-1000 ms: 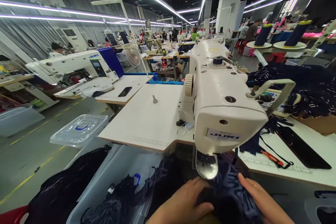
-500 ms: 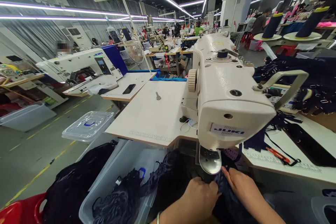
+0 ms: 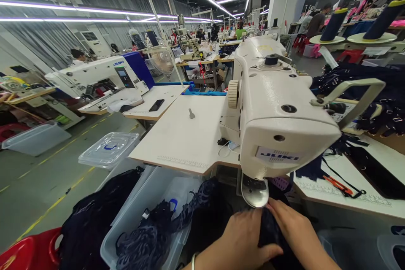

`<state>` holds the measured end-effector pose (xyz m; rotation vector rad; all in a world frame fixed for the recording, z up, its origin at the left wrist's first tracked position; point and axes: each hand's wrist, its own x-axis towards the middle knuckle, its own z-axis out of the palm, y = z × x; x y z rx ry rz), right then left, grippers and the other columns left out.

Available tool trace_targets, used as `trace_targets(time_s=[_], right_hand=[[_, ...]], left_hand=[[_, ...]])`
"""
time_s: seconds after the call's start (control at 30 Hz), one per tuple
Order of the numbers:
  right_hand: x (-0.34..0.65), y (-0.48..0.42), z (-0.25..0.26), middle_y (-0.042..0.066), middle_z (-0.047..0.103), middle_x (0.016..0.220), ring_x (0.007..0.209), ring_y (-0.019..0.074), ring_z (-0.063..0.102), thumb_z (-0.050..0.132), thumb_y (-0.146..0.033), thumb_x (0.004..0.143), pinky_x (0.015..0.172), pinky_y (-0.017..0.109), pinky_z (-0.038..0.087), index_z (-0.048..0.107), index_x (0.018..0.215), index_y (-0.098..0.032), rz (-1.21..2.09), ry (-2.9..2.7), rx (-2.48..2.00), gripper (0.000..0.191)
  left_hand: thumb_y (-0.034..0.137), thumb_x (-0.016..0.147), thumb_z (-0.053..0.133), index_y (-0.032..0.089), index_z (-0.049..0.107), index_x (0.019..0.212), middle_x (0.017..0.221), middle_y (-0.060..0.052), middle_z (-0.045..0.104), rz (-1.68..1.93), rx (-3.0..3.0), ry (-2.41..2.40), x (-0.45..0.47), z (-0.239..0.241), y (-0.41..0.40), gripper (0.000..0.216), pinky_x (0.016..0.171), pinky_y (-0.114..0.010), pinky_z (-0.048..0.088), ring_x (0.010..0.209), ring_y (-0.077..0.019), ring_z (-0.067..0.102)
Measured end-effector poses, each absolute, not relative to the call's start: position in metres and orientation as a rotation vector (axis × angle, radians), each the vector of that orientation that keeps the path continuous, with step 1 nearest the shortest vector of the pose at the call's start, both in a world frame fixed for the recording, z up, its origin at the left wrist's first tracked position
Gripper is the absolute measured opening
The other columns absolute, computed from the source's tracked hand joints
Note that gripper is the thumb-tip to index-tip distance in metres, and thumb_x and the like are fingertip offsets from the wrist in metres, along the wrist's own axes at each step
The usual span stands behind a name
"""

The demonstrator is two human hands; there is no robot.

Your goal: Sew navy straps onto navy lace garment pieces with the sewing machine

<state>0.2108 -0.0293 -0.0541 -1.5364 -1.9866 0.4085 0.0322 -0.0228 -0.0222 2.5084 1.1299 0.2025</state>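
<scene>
A white JUKI sewing machine (image 3: 278,109) stands on the white table (image 3: 186,139) in front of me. Under its head lies dark navy lace fabric (image 3: 268,230). My left hand (image 3: 243,236) presses on the fabric just left of the needle area, fingers curled over a fold. My right hand (image 3: 291,228) rests on the fabric's right side, fingertips close to the shiny metal guard (image 3: 255,192). Both hands pinch the cloth between them.
A clear plastic bin (image 3: 139,219) with more dark lace sits at lower left, beside a pile of dark cloth (image 3: 91,219) and a red tub (image 3: 28,253). Orange snips (image 3: 338,185) and dark straps lie on the table's right. Other machines and workers fill the hall behind.
My hands have slid forward with the fabric, closer under the machine head. The view has shifted slightly right and down.
</scene>
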Motion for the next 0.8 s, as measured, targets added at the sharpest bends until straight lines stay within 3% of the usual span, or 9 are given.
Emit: trace_targets(time_s=[0.07,0.1,0.17,0.23,0.33,0.43,0.57,0.67,0.8], right_hand=[[0.214,-0.034,-0.032,0.002,0.074,0.085,0.074,0.0171,0.071,0.035,-0.041,0.099,0.066,0.024,0.054,0.066,0.093,-0.025,0.642,-2.13,-1.398,0.036],[0.214,-0.037,-0.019,-0.002,0.073,0.079,0.069,0.0146,0.07,0.039,-0.037,0.099,0.064,0.021,0.053,0.066,0.085,-0.026,0.772,-2.199,-1.315,0.033],[0.213,-0.04,0.004,-0.005,0.071,0.073,0.066,0.0124,0.069,0.045,-0.033,0.097,0.064,0.018,0.052,0.065,0.077,-0.027,0.913,-2.265,-1.183,0.029],[0.21,-0.038,0.018,-0.005,0.073,0.079,0.071,0.0129,0.07,0.047,-0.033,0.096,0.068,0.018,0.052,0.067,0.085,-0.028,0.884,-2.203,-1.158,0.022],[0.204,-0.023,0.017,-0.001,0.074,0.092,0.081,0.0164,0.07,0.053,-0.037,0.092,0.076,0.021,0.051,0.067,0.099,-0.028,0.642,-1.947,-1.297,0.018],[0.197,-0.007,0.003,0.0,0.072,0.086,0.077,0.0184,0.068,0.055,-0.042,0.09,0.072,0.025,0.05,0.065,0.091,-0.026,0.574,-1.738,-1.463,0.019],[0.19,0.0,-0.006,-0.003,0.062,0.068,0.066,0.0164,0.061,0.054,-0.046,0.088,0.062,0.025,0.047,0.054,0.08,-0.025,0.851,-1.482,-1.57,0.022],[0.189,0.003,-0.001,-0.006,0.054,0.057,0.059,0.0147,0.057,0.054,-0.046,0.087,0.058,0.023,0.046,0.049,0.08,-0.026,1.05,-1.242,-1.517,0.022],[0.194,0.015,0.01,-0.003,0.06,0.066,0.073,0.0166,0.061,0.057,-0.044,0.084,0.071,0.025,0.048,0.055,0.08,-0.024,1.146,-1.163,-1.392,0.021]], left_hand=[[0.063,0.068,0.074,0.013,0.041,0.133,0.125,-0.015,0.057,0.398,2.344,1.048,0.023,-0.008,-0.018,0.088,0.097,-0.041,0.044,0.116,-0.0298,0.054],[0.06,0.068,0.076,0.016,0.042,0.133,0.127,-0.013,0.056,0.453,2.256,0.929,0.018,0.0,-0.015,0.086,0.099,-0.038,0.043,0.116,-0.0274,0.054],[0.055,0.072,0.075,0.018,0.053,0.123,0.113,-0.007,0.064,0.483,2.094,0.724,0.008,0.014,-0.009,0.067,0.088,-0.028,0.048,0.102,-0.0207,0.061],[0.053,0.078,0.07,0.018,0.061,0.105,0.093,-0.002,0.068,0.541,2.015,0.72,0.002,0.024,-0.004,0.045,0.072,-0.02,0.049,0.082,-0.0145,0.064],[0.042,0.092,0.057,0.017,0.064,0.091,0.079,-0.001,0.066,0.774,2.2,1.054,0.001,0.03,0.005,0.026,0.065,-0.021,0.047,0.071,-0.0132,0.062],[0.03,0.099,0.046,0.019,0.063,0.105,0.095,-0.006,0.067,0.989,2.488,1.303,0.001,0.028,0.011,0.022,0.078,-0.03,0.046,0.088,-0.0189,0.062],[0.016,0.101,0.034,0.022,0.05,0.131,0.121,-0.004,0.063,0.87,2.813,0.929,-0.001,0.028,0.013,0.034,0.102,-0.033,0.032,0.12,-0.016,0.049],[0.013,0.101,0.03,0.022,0.046,0.134,0.127,-0.001,0.061,0.666,2.876,0.845,-0.001,0.03,0.012,0.038,0.1,-0.031,0.029,0.124,-0.0121,0.046],[0.019,0.101,0.035,0.026,0.047,0.133,0.128,0.0,0.06,0.561,2.905,0.967,0.004,0.031,0.01,0.035,0.092,-0.034,0.03,0.125,-0.0144,0.044]])
